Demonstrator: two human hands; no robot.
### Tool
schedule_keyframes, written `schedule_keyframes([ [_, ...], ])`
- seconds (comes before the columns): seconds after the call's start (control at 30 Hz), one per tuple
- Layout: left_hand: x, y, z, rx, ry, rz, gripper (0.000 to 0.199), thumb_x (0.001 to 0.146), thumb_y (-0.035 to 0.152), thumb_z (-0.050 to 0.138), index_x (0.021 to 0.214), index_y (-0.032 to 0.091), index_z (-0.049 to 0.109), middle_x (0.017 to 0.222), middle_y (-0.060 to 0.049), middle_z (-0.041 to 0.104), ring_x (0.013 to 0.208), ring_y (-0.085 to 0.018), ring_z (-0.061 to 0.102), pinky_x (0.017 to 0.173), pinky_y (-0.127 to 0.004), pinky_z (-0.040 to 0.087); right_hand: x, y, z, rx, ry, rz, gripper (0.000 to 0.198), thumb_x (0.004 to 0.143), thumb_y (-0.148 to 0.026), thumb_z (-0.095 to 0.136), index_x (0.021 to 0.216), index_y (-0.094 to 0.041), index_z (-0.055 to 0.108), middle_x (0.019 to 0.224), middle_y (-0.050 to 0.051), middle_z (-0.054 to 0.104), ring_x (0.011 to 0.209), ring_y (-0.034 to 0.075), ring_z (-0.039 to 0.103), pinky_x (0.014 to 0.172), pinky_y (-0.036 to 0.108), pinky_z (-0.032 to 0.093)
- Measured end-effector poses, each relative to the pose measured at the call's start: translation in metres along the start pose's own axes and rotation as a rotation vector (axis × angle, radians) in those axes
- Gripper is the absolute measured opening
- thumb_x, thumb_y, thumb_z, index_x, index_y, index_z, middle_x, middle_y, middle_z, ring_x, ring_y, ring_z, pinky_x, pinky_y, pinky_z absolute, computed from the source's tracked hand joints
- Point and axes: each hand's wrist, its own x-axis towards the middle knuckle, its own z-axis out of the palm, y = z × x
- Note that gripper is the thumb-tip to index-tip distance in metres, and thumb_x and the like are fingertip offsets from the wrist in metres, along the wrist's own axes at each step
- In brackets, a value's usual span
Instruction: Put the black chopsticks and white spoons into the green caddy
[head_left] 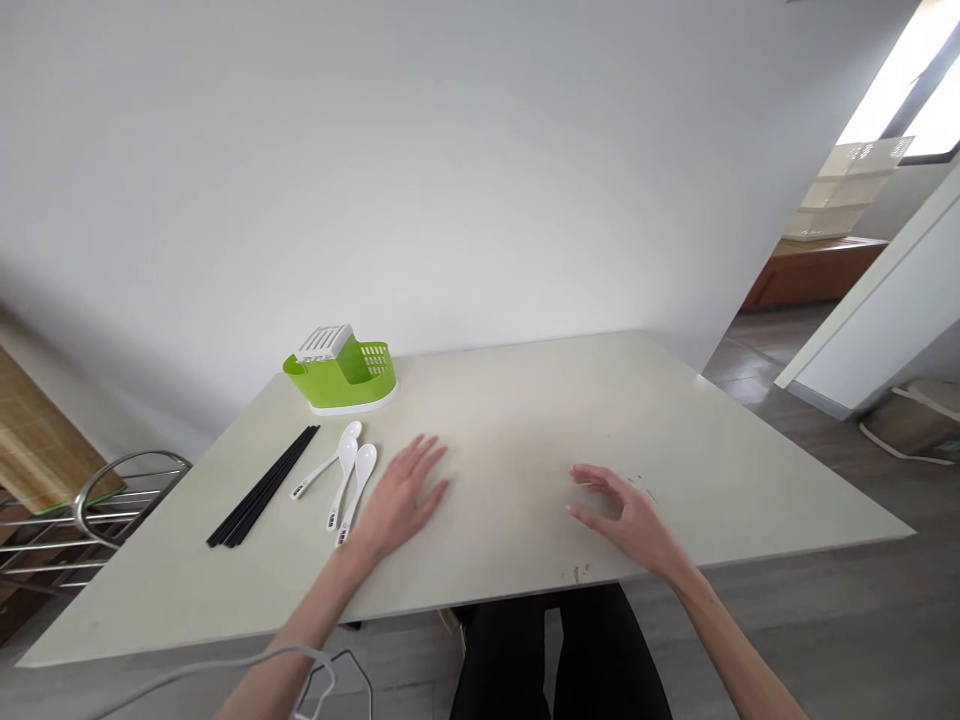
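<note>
My left hand [403, 496] is open over the table, fingers spread, with nothing in it. Just to its left lie three white spoons [364, 464], bowls pointing away from me. Further left is a bundle of several black chopsticks [264, 488], lying side by side at a slant. Behind them, near the wall, stands a green utensil holder [330, 384] with a white slotted top and a white base. My right hand [621, 515] is also open and holds nothing, its thumb apart from the fingers, near the front right of the table.
The pale table [525, 400] meets a white wall [480, 180] at the back. A metal rack [135, 500] stands on the left. A cable [247, 660] hangs across the lower left, by my left forearm. Dark marks [576, 573] show near the front edge.
</note>
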Motion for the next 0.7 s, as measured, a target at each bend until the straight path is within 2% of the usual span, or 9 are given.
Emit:
schedule_keyframes([
  [0.07,0.017,-0.02,-0.028,0.051,0.101,-0.047,0.05,0.105,0.047,0.046,0.151,0.026,0.051,0.164,-0.009,0.048,0.157,-0.029,0.035,0.128,-0.053,0.033,0.0,0.002,0.0,-0.001,-0.002,-0.002,0.053,0.093,-0.06,0.07,0.137,-0.033,0.063,0.143,0.008,0.067,0.13,0.032,0.064,0.111,0.054,0.054],
  [0.17,0.045,-0.061,-0.068,0.143,0.222,-0.162,0.059,0.105,0.051,0.042,0.153,0.018,0.046,0.165,-0.015,0.044,0.159,-0.03,0.029,0.13,-0.052,0.024,0.0,0.004,0.001,0.0,-0.004,0.003,0.055,0.093,-0.06,0.07,0.14,-0.033,0.061,0.143,0.008,0.068,0.131,0.031,0.064,0.112,0.054,0.054],
  [0.3,0.074,-0.122,-0.104,0.206,0.24,-0.348,0.075,0.1,0.054,0.042,0.158,0.009,0.035,0.168,-0.021,0.035,0.16,-0.037,0.022,0.128,-0.057,0.022,0.0,0.006,0.002,-0.007,0.005,0.006,0.054,0.093,-0.059,0.07,0.14,-0.034,0.061,0.142,0.007,0.068,0.13,0.031,0.065,0.111,0.051,0.055],
  [0.4,0.082,-0.158,-0.117,0.226,0.198,-0.453,0.087,0.095,0.058,0.047,0.16,0.003,0.031,0.17,-0.026,0.029,0.159,-0.042,0.021,0.127,-0.06,0.023,-0.001,0.005,0.003,-0.015,0.013,0.028,0.052,0.094,-0.059,0.069,0.139,-0.034,0.062,0.141,0.007,0.069,0.129,0.031,0.065,0.11,0.051,0.056],
  [0.47,0.082,-0.172,-0.122,0.229,0.178,-0.499,0.09,0.094,0.059,0.047,0.161,0.001,0.028,0.17,-0.027,0.027,0.158,-0.044,0.021,0.126,-0.061,0.024,-0.002,0.003,0.003,-0.016,0.016,0.04,0.052,0.094,-0.059,0.069,0.139,-0.034,0.062,0.141,0.007,0.069,0.129,0.031,0.066,0.11,0.051,0.056],
  [0.7,0.082,-0.186,-0.123,0.251,0.101,-0.439,0.09,0.096,0.066,0.043,0.166,0.012,0.026,0.175,-0.018,0.022,0.16,-0.044,0.017,0.125,-0.065,0.023,-0.003,0.001,0.003,-0.025,0.015,0.074,0.05,0.095,-0.059,0.067,0.138,-0.033,0.062,0.138,0.008,0.071,0.128,0.032,0.066,0.11,0.054,0.055],
])
